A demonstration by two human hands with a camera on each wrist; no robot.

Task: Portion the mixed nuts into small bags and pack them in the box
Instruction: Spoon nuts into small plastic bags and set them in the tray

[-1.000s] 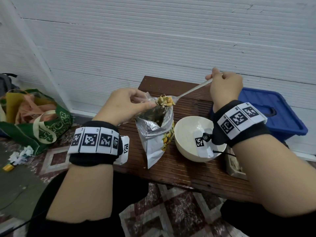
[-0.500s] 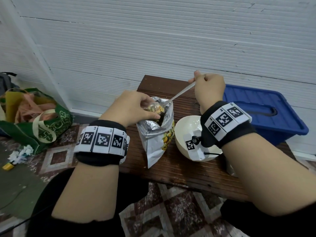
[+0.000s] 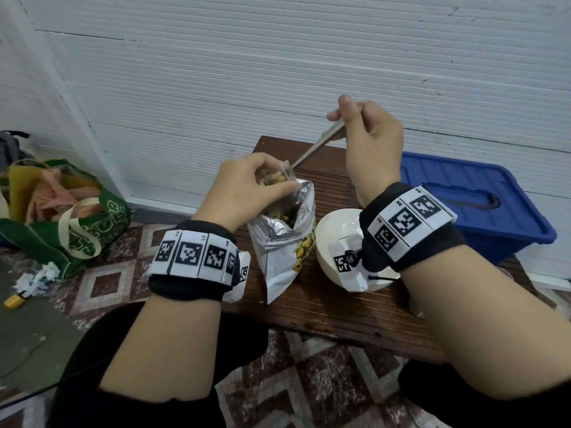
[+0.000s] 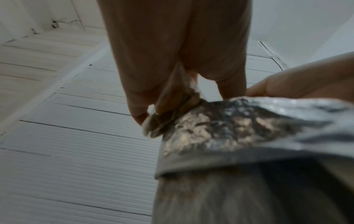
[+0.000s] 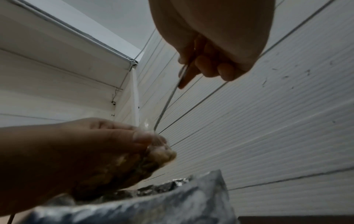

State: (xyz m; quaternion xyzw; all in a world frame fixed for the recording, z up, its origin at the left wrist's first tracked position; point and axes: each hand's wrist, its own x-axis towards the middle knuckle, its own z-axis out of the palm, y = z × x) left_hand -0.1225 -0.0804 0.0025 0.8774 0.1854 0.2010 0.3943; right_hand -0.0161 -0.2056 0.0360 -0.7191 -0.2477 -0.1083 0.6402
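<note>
My left hand (image 3: pixel 262 180) pinches the mouth of a small clear bag (image 3: pixel 276 177) that holds some mixed nuts, just above the open foil nut bag (image 3: pixel 284 251) standing on the table. My right hand (image 3: pixel 346 118) grips the handle of a metal spoon (image 3: pixel 318 145), raised and tilted steeply so its bowl dips into the small bag, where it is hidden. The right wrist view shows the spoon handle (image 5: pixel 168 98) running down to the small bag (image 5: pixel 161 153). In the left wrist view the small bag (image 4: pixel 170 109) hangs over the foil bag (image 4: pixel 229 128).
An empty white bowl (image 3: pixel 336 230) sits right of the foil bag on the brown slatted table (image 3: pixel 324 307). A blue plastic box (image 3: pixel 463 196) with its lid on stands at the right. A green shopping bag (image 3: pixel 77 227) lies on the floor at left; a white wall is behind.
The right hand moved left and rose, tipping the loaded spoon from level above the foil bag down into the small bag. My left hand kept hold of the small bag.
</note>
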